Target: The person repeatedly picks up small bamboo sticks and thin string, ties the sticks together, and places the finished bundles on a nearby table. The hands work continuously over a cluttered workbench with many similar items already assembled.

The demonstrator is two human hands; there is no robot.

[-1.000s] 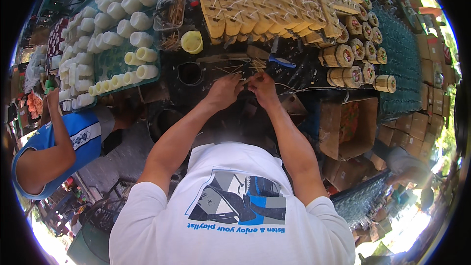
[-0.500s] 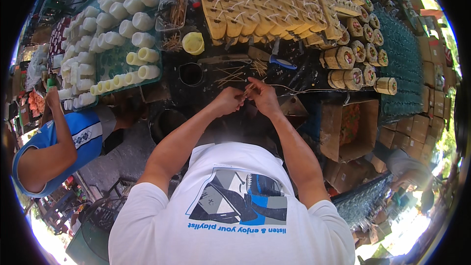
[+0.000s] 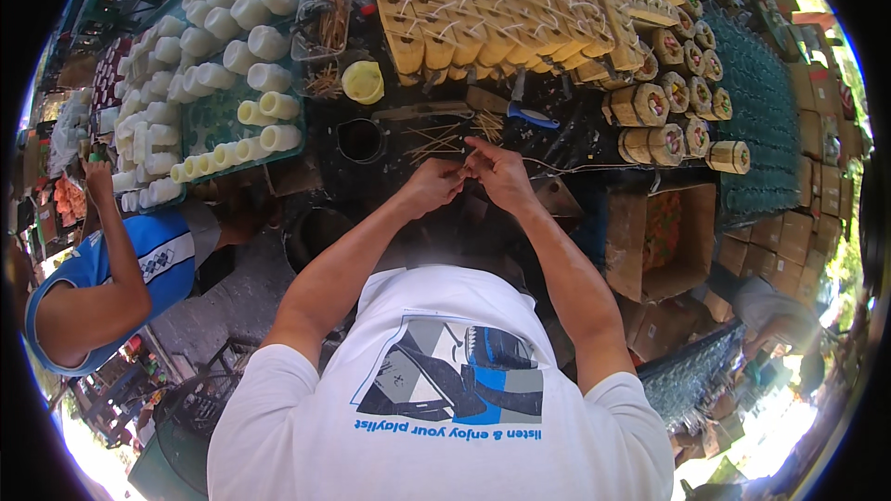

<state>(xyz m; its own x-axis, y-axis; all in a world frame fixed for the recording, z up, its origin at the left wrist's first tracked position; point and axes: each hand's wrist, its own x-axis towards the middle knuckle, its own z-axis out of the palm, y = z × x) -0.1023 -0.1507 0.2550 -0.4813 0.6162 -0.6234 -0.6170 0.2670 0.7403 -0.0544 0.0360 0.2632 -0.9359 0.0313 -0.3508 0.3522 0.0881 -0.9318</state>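
Note:
My left hand (image 3: 433, 186) and my right hand (image 3: 501, 176) meet above the near edge of the dark table, fingertips pinched close together. What lies between the fingers is too small to make out. A pale string (image 3: 580, 169) runs along the table edge up to my right hand. Just beyond the hands lie several thin wooden sticks (image 3: 432, 142), some crossed, with a denser bunch of sticks (image 3: 489, 126) beside them. A knife with a blue handle (image 3: 534, 117) rests farther right.
Rows of yellow blocks with white strings (image 3: 464, 19) fill the back. White cups (image 3: 218, 23) crowd a green tray at left. Bamboo-like pieces (image 3: 645, 107) stack at right, above a cardboard box (image 3: 626, 241). A yellow round container (image 3: 363, 83) stands near. Another person (image 3: 102, 288) works at left.
Both hands stay nearly in place, with the fingertips drawn closer together. A small brownish piece between them earlier is now mostly hidden by the fingers.

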